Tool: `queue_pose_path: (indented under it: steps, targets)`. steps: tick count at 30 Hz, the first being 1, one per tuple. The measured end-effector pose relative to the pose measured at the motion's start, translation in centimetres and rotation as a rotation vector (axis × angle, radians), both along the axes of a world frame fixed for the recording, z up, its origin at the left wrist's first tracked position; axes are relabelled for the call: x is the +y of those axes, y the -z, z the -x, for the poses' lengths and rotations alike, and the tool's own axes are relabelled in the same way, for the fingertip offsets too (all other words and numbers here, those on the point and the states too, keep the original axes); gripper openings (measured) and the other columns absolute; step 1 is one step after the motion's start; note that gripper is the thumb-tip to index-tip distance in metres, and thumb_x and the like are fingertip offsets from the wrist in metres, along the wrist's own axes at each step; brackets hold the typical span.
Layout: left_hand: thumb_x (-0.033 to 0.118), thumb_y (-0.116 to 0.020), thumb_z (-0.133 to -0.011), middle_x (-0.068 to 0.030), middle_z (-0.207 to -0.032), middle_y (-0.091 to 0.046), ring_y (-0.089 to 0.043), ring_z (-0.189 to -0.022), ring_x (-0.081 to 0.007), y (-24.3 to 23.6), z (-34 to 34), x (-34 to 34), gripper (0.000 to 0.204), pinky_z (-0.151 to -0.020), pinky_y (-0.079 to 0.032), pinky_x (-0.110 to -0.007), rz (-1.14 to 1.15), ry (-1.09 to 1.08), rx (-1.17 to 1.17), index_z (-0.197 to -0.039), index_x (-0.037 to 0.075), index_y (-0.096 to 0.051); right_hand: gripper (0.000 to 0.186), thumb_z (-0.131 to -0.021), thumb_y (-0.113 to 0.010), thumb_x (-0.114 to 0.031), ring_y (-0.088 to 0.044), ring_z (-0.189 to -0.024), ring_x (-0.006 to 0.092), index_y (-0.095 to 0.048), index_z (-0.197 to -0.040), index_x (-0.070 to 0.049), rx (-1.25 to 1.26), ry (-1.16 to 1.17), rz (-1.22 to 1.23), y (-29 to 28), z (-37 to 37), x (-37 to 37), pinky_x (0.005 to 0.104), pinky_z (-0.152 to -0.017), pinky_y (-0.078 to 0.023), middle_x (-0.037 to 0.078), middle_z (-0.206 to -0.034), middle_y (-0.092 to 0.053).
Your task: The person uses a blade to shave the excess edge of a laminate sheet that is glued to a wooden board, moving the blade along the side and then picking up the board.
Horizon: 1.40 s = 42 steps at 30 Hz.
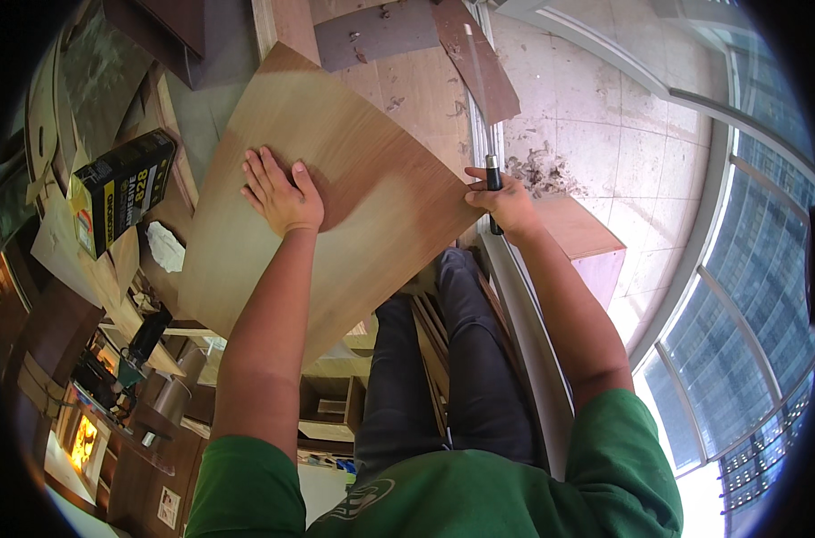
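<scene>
My left hand (pixel 282 193) lies open, fingers extended and palm down, on a large light-brown wood-grain panel (pixel 309 117). My right hand (pixel 506 202) grips the black handle of a long, thin metal tool (pixel 493 170) beside the panel's right corner, its blade pointing away from me. Whether that hand also touches the panel is hard to tell. A black and yellow box or can (pixel 120 188) sits left of the panel, near a crumpled white cloth or paper (pixel 165 247).
Stacked boards (pixel 102 72) and clutter fill the left. A brown board (pixel 479 54) lies beyond the tool. On the right are a wooden box (pixel 578 242), debris (pixel 542 170) on floor tiles, and curved framed windows (pixel 730 332). My legs are below the panel.
</scene>
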<state>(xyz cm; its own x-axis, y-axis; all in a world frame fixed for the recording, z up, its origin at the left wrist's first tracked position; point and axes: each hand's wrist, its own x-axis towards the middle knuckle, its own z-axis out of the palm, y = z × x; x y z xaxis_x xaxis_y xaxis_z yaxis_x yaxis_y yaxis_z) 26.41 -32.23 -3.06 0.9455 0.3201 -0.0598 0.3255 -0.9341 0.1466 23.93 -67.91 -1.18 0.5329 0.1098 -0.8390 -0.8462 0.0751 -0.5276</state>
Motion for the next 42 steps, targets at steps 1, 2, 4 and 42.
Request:
queue_pose_path:
  steps: [1,2,4,42]
  targets:
    - [0.054,-0.033,-0.103,-0.0122,-0.171,-0.018,-0.012,-0.158,-0.0316,0.0,0.0,0.0,0.074,-0.127,-0.002,-0.054,-0.001,0.0,0.001,-0.161,0.009,-0.028,0.052,-0.083,-0.071,0.003,-0.066,-0.095,0.0173,-0.062,-0.135,0.003,-0.015,0.021,0.026,-0.3,0.0,0.2,0.0295,-0.09,-0.05,0.009,-0.105,-0.071]
    - [0.054,-0.033,-0.103,-0.012,-0.171,-0.018,-0.012,-0.158,-0.0315,0.0,0.0,0.1,0.074,-0.127,-0.002,-0.053,0.001,-0.003,0.005,-0.161,0.009,-0.028,0.053,-0.083,-0.071,0.003,-0.065,-0.092,0.0162,-0.062,-0.135,0.003,-0.029,0.042,0.052,-0.6,0.1,0.5,0.0283,-0.088,-0.05,0.008,-0.103,-0.07]
    - [0.055,-0.033,-0.103,-0.0117,-0.172,-0.017,-0.012,-0.158,-0.0312,0.0,0.0,0.0,0.074,-0.127,-0.002,-0.053,0.006,-0.011,0.014,-0.161,0.009,-0.028,0.053,-0.083,-0.071,0.003,-0.064,-0.09,0.015,-0.062,-0.136,0.003,-0.054,0.06,0.091,-1.0,0.5,0.6,0.0272,-0.085,-0.05,0.006,-0.1,-0.069]
    - [0.051,-0.038,-0.102,-0.0113,-0.171,-0.019,-0.015,-0.158,-0.0307,-0.2,-0.2,0.0,0.072,-0.127,-0.004,-0.054,0.016,-0.017,0.018,-0.162,0.012,-0.029,0.034,-0.087,-0.067,0.004,-0.063,-0.069,0.0159,-0.06,-0.119,0.005,0.006,0.467,0.336,-0.9,8.5,0.4,0.029,-0.062,-0.052,0.008,-0.083,-0.065]
